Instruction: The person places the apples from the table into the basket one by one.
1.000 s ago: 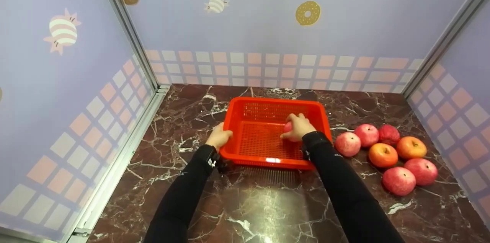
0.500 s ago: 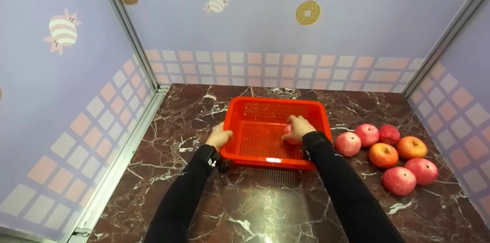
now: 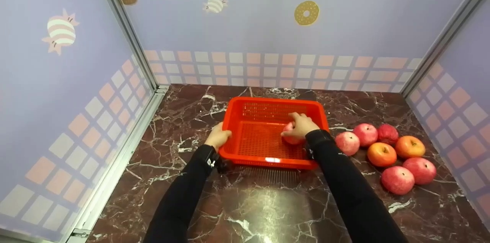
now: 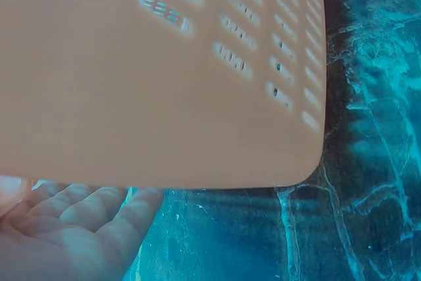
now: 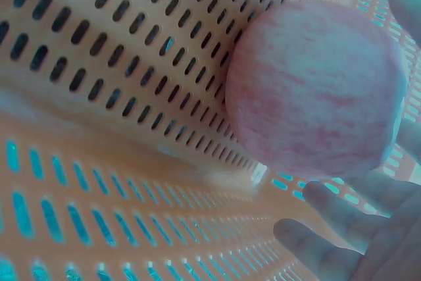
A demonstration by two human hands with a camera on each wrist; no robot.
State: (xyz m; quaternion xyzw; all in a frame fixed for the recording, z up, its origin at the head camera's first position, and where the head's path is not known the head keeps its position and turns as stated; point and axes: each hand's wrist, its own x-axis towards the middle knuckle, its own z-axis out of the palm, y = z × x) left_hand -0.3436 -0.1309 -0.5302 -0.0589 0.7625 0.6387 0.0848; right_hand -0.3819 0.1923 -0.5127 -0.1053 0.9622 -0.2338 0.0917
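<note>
A red plastic basket [image 3: 268, 161] with slotted walls and floor stands on the marble-patterned table. My left hand [image 3: 218, 137] grips its left end, thumb over the rim; in the left wrist view its other fingers [image 4: 99, 212] lie at the edge of the orange-looking wall. Inside the basket, toward the right end, a pinkish-red apple [image 5: 316, 90] rests against the slotted plastic. Around that apple my right hand [image 3: 304, 126] has its fingers spread loosely. In the right wrist view several fingertips [image 5: 293, 228] stand apart from the fruit.
Right of the basket lie several pinkish-red apples [image 3: 398, 180] and two orange-coloured fruits [image 3: 382, 155], grouped close together. Patterned panels [image 3: 268, 25] close off the back and both sides. A metal rail [image 3: 118, 151] runs along the left table edge.
My right hand's fingers have loosened and lifted off the apple, and more of the apple shows below them. The left hand and basket have stayed in place.
</note>
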